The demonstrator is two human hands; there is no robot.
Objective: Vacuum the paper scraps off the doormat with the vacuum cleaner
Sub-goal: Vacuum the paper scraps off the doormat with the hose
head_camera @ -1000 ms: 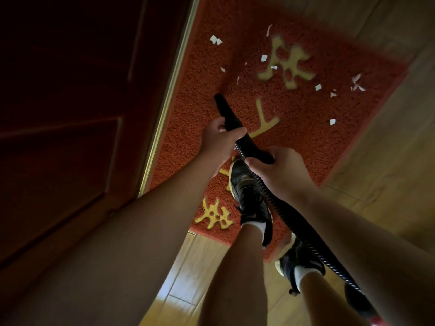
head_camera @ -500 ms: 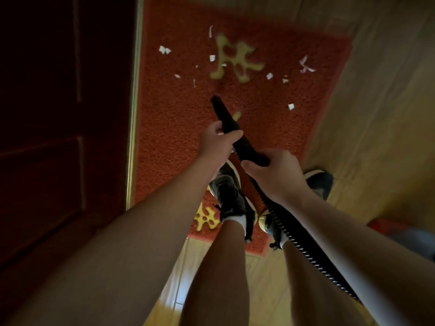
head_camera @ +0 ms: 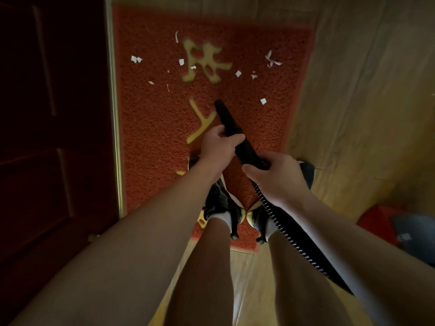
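Shifted right across the doormat [head_camera: 146, 137] since half a second ago, the black vacuum nozzle [head_camera: 227, 118] now clears the yellow stroke it covered. Its tip is over mid-mat, with paper scraps [head_camera: 263, 101] scattered beyond, the nearest off to its right. Left hand [head_camera: 219, 149] fingers wrap the nozzle's rear, and right hand [head_camera: 277, 177] fingers clench the ribbed hose [head_camera: 286, 228] behind. Door [head_camera: 51, 114] and metal threshold strip [head_camera: 115, 114] bound the mat's left edge; wooden floor [head_camera: 353, 114] lies open along its right.

One doormat [head_camera: 153, 137], one hose [head_camera: 248, 150], two hands [head_camera: 219, 150] [head_camera: 280, 178]
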